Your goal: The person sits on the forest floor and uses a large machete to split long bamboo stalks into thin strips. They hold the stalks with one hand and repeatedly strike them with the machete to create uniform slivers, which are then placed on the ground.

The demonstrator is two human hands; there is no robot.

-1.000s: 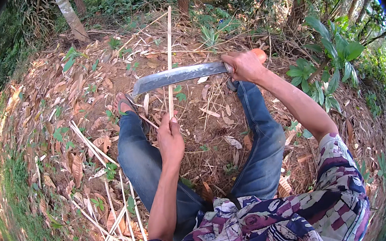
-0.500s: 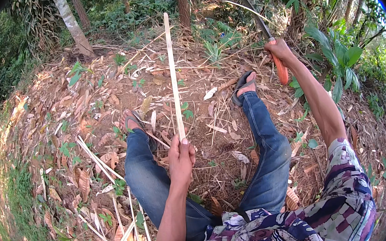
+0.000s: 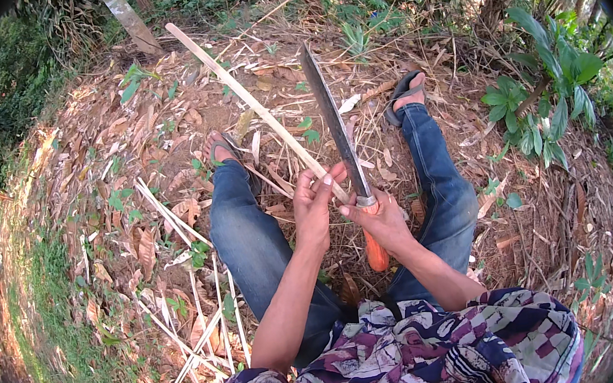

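Note:
A long pale wooden strip [image 3: 251,101] slants up and to the left from my hands. My left hand [image 3: 314,209] pinches it near its lower end, thumb on top. My right hand [image 3: 381,221] is wrapped round the neck of a machete [image 3: 333,113], whose dark blade points up and away from me. Its orange handle [image 3: 376,251] sticks out below the palm. The right thumb lies close to the strip's lower end; whether it presses on it I cannot tell. Blade and strip stand side by side, a narrow gap between them.
Several pale split strips [image 3: 201,340] lie crossed on the ground at my left. My legs in blue jeans [image 3: 246,228] are spread on either side, feet in dark sandals [image 3: 402,97]. Dry leaves cover the soil, a leafy plant [image 3: 552,88] grows at right, and tree trunks [image 3: 130,21] stand behind.
My right hand has come down from the far right with the machete, beside my left hand. The strip has tipped from upright to leaning left. A thin curved sliver near the blade is gone from view.

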